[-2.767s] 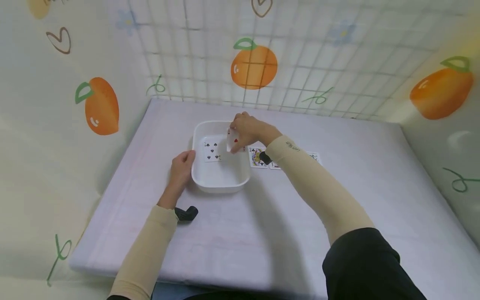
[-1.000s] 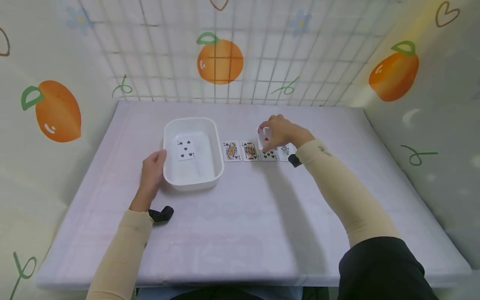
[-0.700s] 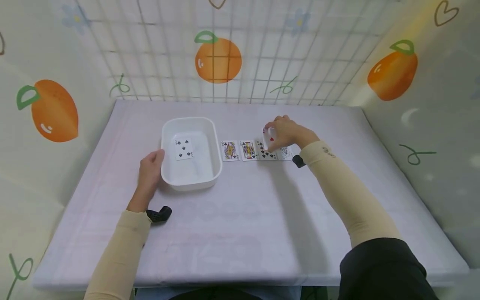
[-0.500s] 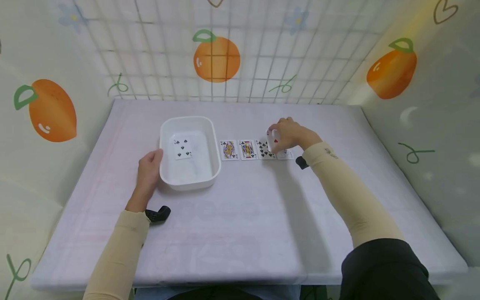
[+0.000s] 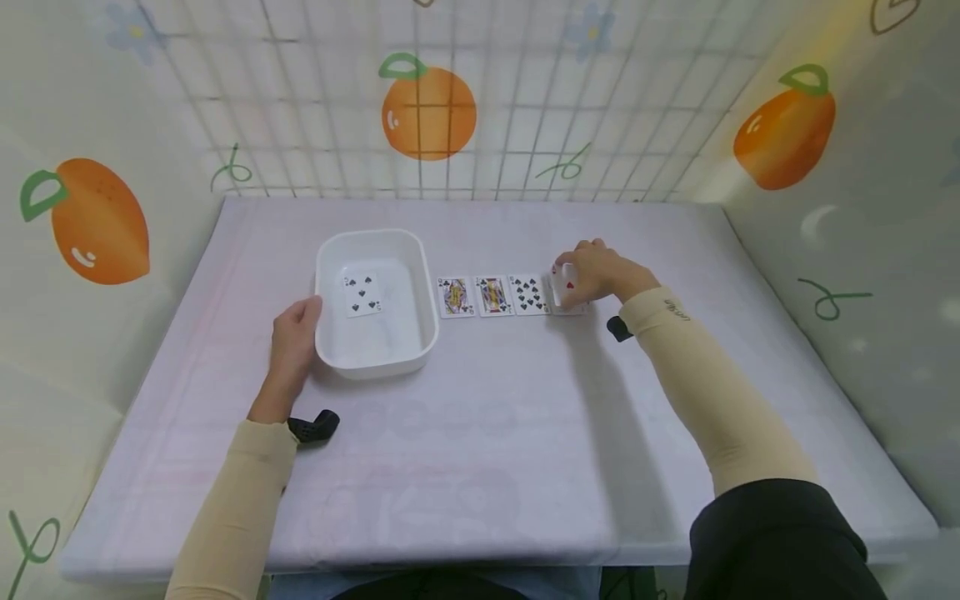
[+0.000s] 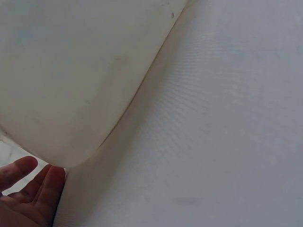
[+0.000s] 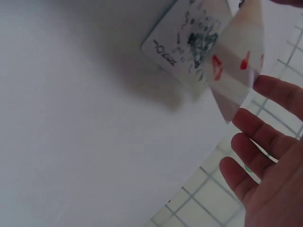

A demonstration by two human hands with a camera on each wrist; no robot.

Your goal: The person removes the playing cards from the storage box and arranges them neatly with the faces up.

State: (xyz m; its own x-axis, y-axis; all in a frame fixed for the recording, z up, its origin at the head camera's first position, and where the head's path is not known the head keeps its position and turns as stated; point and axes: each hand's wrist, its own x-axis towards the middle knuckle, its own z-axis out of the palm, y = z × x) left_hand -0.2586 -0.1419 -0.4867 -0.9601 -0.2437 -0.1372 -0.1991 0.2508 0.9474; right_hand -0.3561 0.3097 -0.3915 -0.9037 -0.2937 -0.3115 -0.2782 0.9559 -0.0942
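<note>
Step judged: red-pip card held tilted in right hand, fingers pinched on it, above face card at right end of card row on counter. Left hand relaxed, unclenched, against white tray; spade card inside. Next move judged: precise, level lowering.

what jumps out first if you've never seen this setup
The white tub on the lilac table, with one spade card lying in it and the left hand resting against its side. Right of it a row of cards lies face up, where the right hand pinches a red-pipped card at the row's right end.
</note>
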